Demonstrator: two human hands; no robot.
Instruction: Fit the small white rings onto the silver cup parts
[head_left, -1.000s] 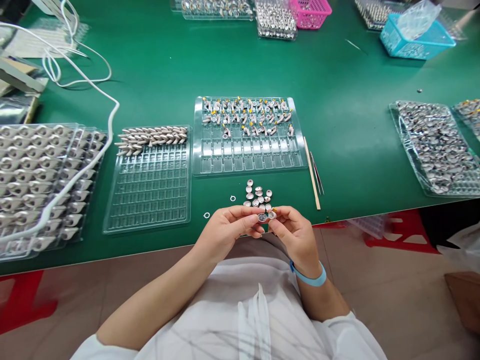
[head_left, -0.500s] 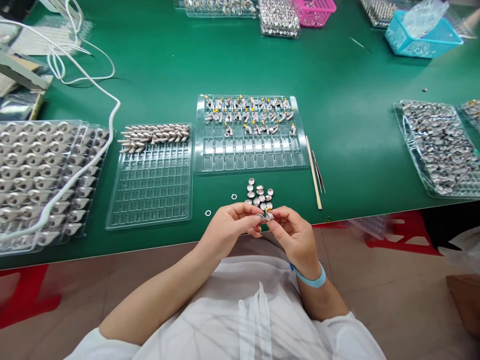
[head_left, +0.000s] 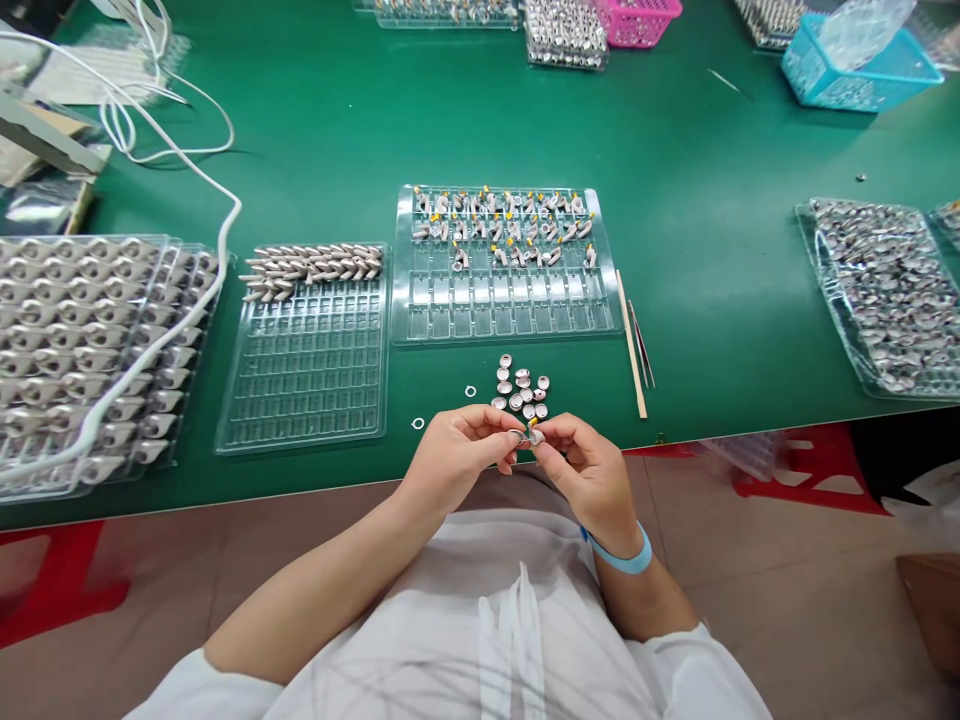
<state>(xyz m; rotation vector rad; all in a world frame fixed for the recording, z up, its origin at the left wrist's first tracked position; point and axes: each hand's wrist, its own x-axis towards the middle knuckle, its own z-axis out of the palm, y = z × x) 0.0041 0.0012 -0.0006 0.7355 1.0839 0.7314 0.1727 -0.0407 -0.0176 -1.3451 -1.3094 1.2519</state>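
Note:
My left hand (head_left: 456,458) is closed, pinching a small silvery ring-like piece (head_left: 517,436) between thumb and fingertips. Against it, my right hand (head_left: 589,478) pinches a small pale earphone-like part with a yellow tip (head_left: 535,436). The two pieces meet or nearly touch at the table's front edge; fingers cover much of both. Just beyond lie several small round caps (head_left: 526,395) in a loose cluster. Two flat white rings, one nearer (head_left: 418,424) and one farther (head_left: 470,391), rest left of the caps.
A clear tray (head_left: 506,290) holds yellow-tipped parts in its upper rows. Left of it, another tray (head_left: 307,380) carries pale pointed pieces. A wooden stick (head_left: 632,350) and tweezers (head_left: 641,345) lie to the right. A white cable (head_left: 180,330) crosses full trays at far left.
The view has shifted slightly. Both hands stay together in the same pinch, with only a slight change in the angle of the pieces.

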